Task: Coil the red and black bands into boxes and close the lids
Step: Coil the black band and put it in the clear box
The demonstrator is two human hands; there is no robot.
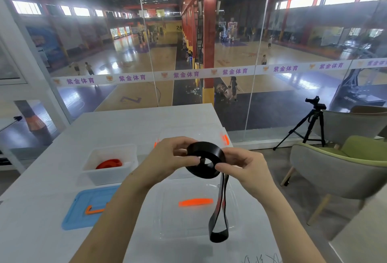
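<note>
Two hands are up over the table. The left hand (167, 159) and the right hand (245, 165) each pinch one side of the single black band (206, 161) between curled fingers and thumb. Most of that band is wound into a thick, flat-sided ring with a round hole in the middle. It is held in the air to the right of the white box (109, 176) and clear of the table (125, 120). Its loose end hangs down from the ring as a long, narrow, glossy loop.

There are two bands. The second, the red band (109, 163), lies coiled inside the white box, a matt, opaque, rectangular tub.

There are two boxes. The other is a clear box (199, 132), right of the white box and partly behind the hands. It is see-through plastic with two orange clips, one on each end.

There are two lids, both lying flat. The blue lid (79, 216) is just in front of the white box. It is rounded at the corners and has one orange handle. The clear lid (173, 218) lies in front and to the right of the white box, under the hanging loop, and has one orange bar handle.
</note>
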